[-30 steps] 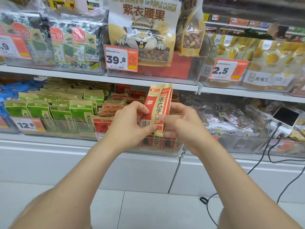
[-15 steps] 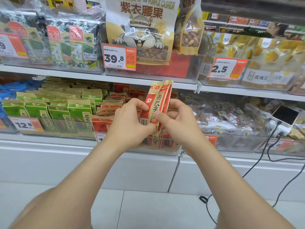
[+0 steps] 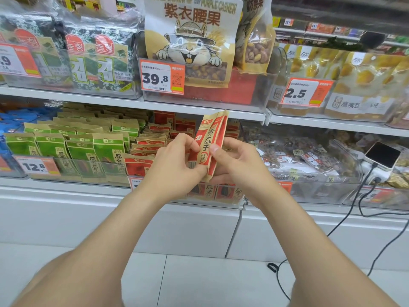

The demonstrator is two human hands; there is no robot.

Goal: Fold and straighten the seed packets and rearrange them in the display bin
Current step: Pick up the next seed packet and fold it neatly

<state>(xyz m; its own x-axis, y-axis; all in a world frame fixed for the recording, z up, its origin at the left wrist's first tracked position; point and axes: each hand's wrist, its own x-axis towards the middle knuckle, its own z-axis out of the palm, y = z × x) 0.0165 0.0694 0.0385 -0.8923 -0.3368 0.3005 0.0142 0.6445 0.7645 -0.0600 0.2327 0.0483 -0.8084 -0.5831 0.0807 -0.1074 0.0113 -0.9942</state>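
**Red packet pinched upright in both hands before the bin**

The packet (image 3: 210,142) stands tilted a little to the right. Its foot is hidden between the two hands, and the fingers behind it cannot be seen. The left hand (image 3: 174,165) pinches the packet's left edge between thumb and curled fingers. The right hand (image 3: 239,165) presses its thumb on the front of the right side, with its fingers curled round the back. The left wrist covers most of a price tag just below the packet, so its figures cannot be read.

Against a second ago, the packet shows a slightly narrower face, with its sides folded further back. Both hands keep their grip at the same spot.

Behind and below the packet is the clear bin (image 3: 230,201). It holds red packets (image 3: 150,145), some upright in the front row and some lying stacked to the packet's left. Further left of the packet, a second clear bin holds green packets (image 3: 106,149) in standing rows, with a tag (image 3: 36,166) reading 12.8 on its front.

Above the packet, past the shelf (image 3: 132,103), a cashew bag (image 3: 190,41) stands in another clear bin, its top cut off by the frame. Well to the packet's right, a phone (image 3: 382,155) lies with a cable (image 3: 345,220) hanging from it.
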